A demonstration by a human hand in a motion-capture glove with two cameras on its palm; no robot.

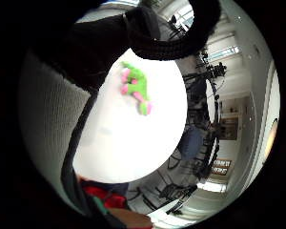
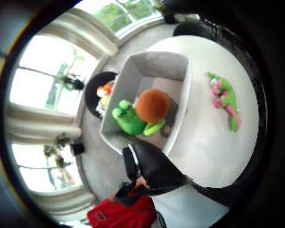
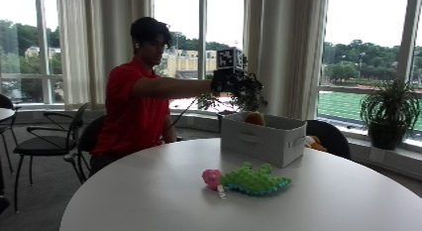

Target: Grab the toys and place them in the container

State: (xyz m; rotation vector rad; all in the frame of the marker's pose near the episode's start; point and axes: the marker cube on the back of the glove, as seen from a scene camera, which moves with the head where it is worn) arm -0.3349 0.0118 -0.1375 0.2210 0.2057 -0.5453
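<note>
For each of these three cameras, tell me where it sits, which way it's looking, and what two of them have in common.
Little finger side palm view: on the raised gloved right hand, looking down at the white table and the green toy; black glove parts show at the edge.
Thumb side palm view: same palm, looking down into the container holding a green and orange toy; glove and red sleeve show.
Outside view: across the table, facing the person, whose right hand is above the container.
All three share the green toy on the table.

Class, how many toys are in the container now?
2 show: a green plush and an orange-brown plush, touching inside the grey container. Others may be hidden beneath.
</note>
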